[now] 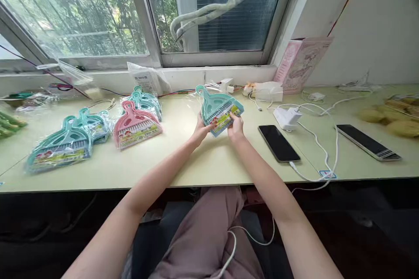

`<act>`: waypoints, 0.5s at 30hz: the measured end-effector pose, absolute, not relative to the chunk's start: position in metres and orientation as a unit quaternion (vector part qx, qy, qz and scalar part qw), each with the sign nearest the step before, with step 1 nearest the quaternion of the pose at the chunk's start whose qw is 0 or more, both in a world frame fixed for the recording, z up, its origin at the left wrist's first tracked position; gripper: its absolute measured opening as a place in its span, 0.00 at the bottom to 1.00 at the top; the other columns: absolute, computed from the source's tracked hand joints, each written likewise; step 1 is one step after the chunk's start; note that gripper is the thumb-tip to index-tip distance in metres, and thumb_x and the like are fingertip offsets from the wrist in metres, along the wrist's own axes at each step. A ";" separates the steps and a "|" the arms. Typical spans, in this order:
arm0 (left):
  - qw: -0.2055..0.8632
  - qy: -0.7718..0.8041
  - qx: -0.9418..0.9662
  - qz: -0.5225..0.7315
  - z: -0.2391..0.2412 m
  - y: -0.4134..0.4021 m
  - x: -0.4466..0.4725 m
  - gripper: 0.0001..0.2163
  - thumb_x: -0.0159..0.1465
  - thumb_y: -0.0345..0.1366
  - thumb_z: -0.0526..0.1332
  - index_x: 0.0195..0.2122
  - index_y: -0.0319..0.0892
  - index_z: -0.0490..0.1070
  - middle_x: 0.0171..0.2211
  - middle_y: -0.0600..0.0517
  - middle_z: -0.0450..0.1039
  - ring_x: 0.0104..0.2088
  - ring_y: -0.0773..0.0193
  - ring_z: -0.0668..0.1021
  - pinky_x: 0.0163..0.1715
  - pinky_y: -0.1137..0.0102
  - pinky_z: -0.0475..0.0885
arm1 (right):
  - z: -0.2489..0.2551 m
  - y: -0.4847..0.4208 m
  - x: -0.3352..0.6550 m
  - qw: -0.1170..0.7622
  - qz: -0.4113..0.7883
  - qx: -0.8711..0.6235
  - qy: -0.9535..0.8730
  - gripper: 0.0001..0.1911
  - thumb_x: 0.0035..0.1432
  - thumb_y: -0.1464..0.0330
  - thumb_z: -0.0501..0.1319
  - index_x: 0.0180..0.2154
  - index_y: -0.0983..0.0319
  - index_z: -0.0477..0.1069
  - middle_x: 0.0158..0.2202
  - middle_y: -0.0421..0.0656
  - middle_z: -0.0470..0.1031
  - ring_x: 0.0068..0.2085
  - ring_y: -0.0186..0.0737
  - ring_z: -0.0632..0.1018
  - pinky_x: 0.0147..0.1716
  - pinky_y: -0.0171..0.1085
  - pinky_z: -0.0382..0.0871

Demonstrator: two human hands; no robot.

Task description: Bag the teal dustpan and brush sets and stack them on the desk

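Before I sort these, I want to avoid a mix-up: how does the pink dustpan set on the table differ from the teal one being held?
Colour: the pink set is pink, the teal set blue-green.
Place: the pink set lies on the table; the teal set is held between the left hand and right hand.
Both have cut-out handles, bristles and a printed yellow-green label.

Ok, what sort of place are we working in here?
Probably an indoor workspace, perhaps a small office or workroom: a long desk runs beneath a window, with a phone and several bagged dustpans lying on it.
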State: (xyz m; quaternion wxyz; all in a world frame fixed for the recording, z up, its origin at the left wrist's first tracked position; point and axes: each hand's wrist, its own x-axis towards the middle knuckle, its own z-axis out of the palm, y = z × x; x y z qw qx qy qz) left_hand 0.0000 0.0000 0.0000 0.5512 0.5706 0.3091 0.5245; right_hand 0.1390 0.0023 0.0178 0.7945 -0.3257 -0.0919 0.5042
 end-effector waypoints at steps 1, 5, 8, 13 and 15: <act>0.553 0.311 0.574 0.518 0.000 0.001 0.000 0.40 0.48 0.35 0.70 0.61 0.48 0.53 0.54 0.48 0.68 0.57 0.49 0.71 0.55 0.53 0.71 | 0.018 0.002 0.141 0.791 0.512 -0.324 -0.090 0.08 0.55 0.79 0.59 0.35 0.62 0.70 0.29 0.35 0.76 0.29 0.33 0.77 0.27 0.28 0.71; 0.555 0.296 0.589 0.507 -0.002 0.003 0.000 0.40 0.48 0.35 0.70 0.61 0.46 0.53 0.53 0.47 0.68 0.57 0.47 0.71 0.54 0.52 0.71 | 0.019 0.003 0.149 0.784 0.523 -0.324 -0.079 0.03 0.60 0.74 0.59 0.34 0.61 0.71 0.29 0.36 0.77 0.30 0.34 0.77 0.26 0.29 0.71; 0.555 0.272 0.603 0.505 -0.004 0.003 0.002 0.41 0.48 0.35 0.70 0.61 0.46 0.52 0.54 0.47 0.67 0.59 0.47 0.70 0.57 0.51 0.70 | 0.018 0.004 0.153 0.784 0.517 -0.338 -0.063 0.02 0.61 0.72 0.61 0.35 0.62 0.72 0.31 0.37 0.78 0.32 0.34 0.77 0.28 0.29 0.72; 0.554 0.258 0.621 0.490 -0.010 0.004 0.005 0.42 0.51 0.37 0.71 0.64 0.48 0.50 0.57 0.46 0.65 0.60 0.47 0.68 0.58 0.51 0.69 | 0.013 0.004 0.159 0.771 0.507 -0.384 -0.044 0.03 0.61 0.70 0.66 0.37 0.63 0.74 0.32 0.39 0.79 0.34 0.37 0.79 0.31 0.32 0.75; 0.545 0.255 0.630 0.491 -0.011 0.004 0.005 0.42 0.51 0.38 0.71 0.64 0.47 0.51 0.58 0.45 0.64 0.61 0.46 0.68 0.59 0.51 0.69 | 0.012 0.004 0.161 0.766 0.501 -0.399 -0.050 0.07 0.59 0.69 0.69 0.37 0.63 0.74 0.33 0.40 0.79 0.35 0.38 0.79 0.32 0.33 0.77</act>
